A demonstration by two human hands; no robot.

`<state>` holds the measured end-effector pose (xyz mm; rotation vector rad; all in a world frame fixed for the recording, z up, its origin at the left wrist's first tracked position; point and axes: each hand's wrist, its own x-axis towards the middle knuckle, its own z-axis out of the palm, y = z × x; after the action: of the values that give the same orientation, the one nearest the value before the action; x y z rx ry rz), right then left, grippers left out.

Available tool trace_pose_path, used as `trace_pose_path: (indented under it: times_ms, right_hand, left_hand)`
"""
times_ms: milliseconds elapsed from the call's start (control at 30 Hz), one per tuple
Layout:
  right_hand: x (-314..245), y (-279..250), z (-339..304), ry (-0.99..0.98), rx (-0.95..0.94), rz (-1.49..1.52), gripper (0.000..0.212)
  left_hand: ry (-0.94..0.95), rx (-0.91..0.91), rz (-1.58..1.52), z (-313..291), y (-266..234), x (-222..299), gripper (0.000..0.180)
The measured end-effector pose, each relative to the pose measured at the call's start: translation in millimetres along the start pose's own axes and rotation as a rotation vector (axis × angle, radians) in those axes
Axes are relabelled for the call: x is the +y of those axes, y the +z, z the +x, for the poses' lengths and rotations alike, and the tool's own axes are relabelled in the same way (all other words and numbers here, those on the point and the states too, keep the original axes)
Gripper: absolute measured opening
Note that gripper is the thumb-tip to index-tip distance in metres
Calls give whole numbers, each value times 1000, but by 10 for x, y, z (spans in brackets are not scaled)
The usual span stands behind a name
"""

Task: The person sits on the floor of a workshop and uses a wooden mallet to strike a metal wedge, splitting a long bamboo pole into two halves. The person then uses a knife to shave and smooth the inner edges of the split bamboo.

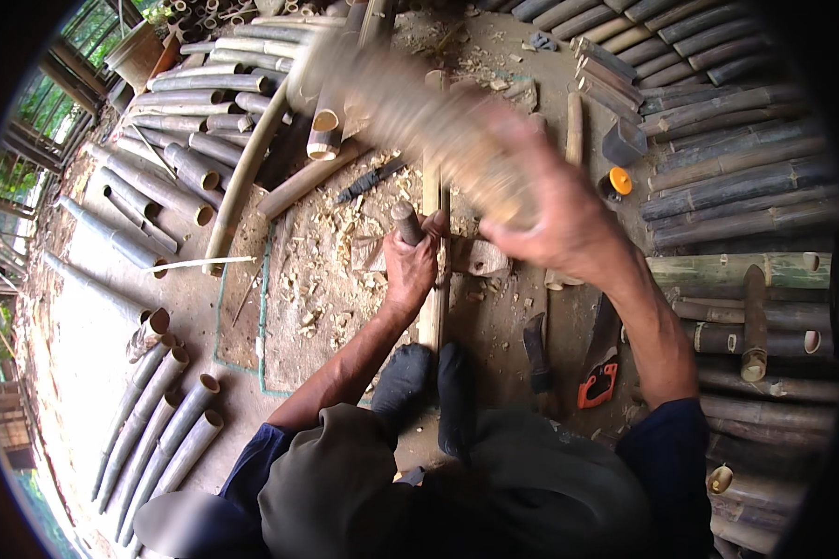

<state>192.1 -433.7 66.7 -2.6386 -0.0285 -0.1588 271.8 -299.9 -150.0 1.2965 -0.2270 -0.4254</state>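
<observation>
My left hand is closed round the upright round wooden handle of a chisel; its blade is hidden. It is at a long split bamboo pole running away from me between my dark-covered feet. Beneath the pole lies a crosswise wooden block. Raised above it and to the right, my right hand grips a thick wooden mallet, smeared by motion, its head pointing far left.
Wood shavings litter the floor. Near my right foot lie a knife and an orange-handled saw. Bamboo lengths are stacked on the right, with more cut poles on the left. An orange-lidded container stands right.
</observation>
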Motion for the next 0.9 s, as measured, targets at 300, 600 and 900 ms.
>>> trace_pose_path:
  times_ms: [300, 600, 900]
  right_hand:
    - [-50, -313, 198, -248, 122, 92, 102]
    - [51, 45, 197, -4, -333, -69, 105]
    - [634, 124, -186, 68, 9, 374, 106]
  left_hand:
    - [-62, 11, -26, -36, -39, 278, 18]
    - [124, 66, -90, 24, 24, -82, 10]
    - [-311, 161, -537, 382, -636, -159, 27]
